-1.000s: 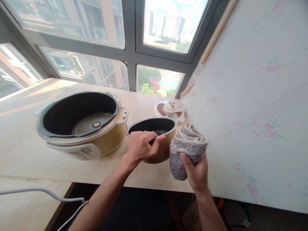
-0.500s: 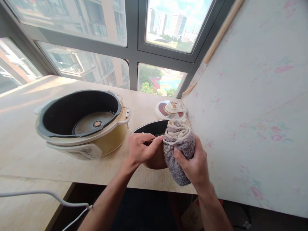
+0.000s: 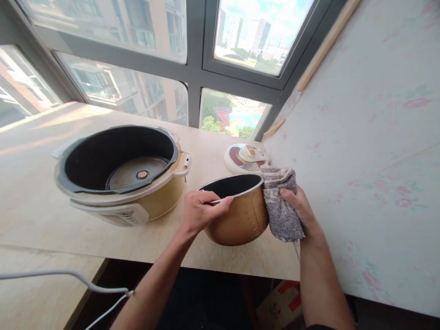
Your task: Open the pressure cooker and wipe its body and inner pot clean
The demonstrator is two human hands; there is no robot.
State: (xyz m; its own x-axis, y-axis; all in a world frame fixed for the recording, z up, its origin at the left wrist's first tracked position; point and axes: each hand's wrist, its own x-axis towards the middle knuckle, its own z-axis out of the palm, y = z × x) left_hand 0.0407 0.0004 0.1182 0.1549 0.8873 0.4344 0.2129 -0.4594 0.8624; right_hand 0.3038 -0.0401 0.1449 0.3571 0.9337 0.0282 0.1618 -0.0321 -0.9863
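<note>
A gold inner pot with a dark inside is tilted on the wooden counter near its front edge. My left hand is closed on the pot's near rim. My right hand grips a grey-and-white folded towel and presses it against the pot's right outer side. To the left stands the open cream rice cooker body, its dark cavity showing a round heating plate.
A round white-and-red lid piece lies behind the pot by the window corner. A pale floral wall panel rises close on the right. A white cord hangs off the lower counter at front left. Large windows run along the back.
My right hand brought the towel down from above the pot to its right outer side. The pot has tipped up on its side under my left hand's grip.
</note>
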